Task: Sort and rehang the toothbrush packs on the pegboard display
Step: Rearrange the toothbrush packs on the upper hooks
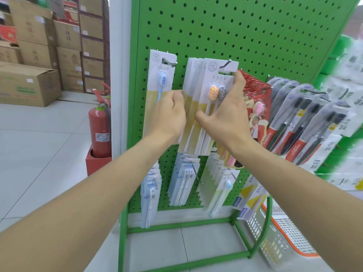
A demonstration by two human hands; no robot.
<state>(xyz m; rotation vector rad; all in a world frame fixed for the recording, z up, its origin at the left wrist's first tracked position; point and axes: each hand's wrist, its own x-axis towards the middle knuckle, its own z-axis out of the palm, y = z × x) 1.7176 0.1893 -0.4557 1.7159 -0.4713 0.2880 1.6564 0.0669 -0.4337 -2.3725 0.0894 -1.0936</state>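
A: Where's the pack?

B: The front pack [211, 107] of a stack hangs long axis vertical on a hook [225, 64], mid-pegboard [255, 32]. The right hand [225, 114] pinches its right edge, thumb across the front, fingertips just under the hook slot.

A: And the left?

B: The left hand [170, 112] grips the stack's left edge, I think; the fingers are hidden. The slot lies straight above the right hand, so that hand is nearer for lifting it off.
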